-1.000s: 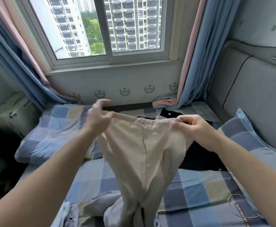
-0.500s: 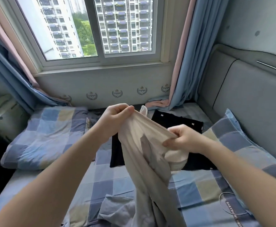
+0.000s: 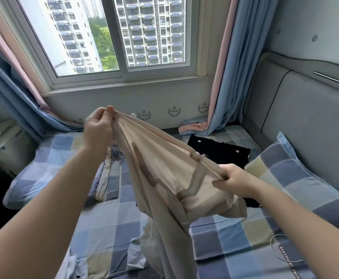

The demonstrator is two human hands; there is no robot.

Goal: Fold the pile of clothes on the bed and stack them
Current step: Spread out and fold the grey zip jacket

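A beige garment (image 3: 164,178) hangs in the air over the bed (image 3: 108,218), stretched between both hands. My left hand (image 3: 98,129) pinches its upper edge, raised high at the left. Lower and to the right, my right hand (image 3: 233,181) grips the other end of that edge. The cloth's long lower part drops to the bottom of the view. A folded black garment with small white marks (image 3: 219,152) lies flat on the bed behind the beige one. A crumpled pale blue piece of clothing (image 3: 136,256) lies on the bed near the bottom.
The bed has a blue checked sheet, a checked pillow (image 3: 44,164) at the left and another (image 3: 297,178) at the right against the grey padded headboard (image 3: 305,117). Blue and pink curtains (image 3: 223,77) hang beside the window, their ends lying on the bed.
My left hand has risen and moved left while my right hand dropped and moved right, pulling the beige garment's edge out into a slanting line.
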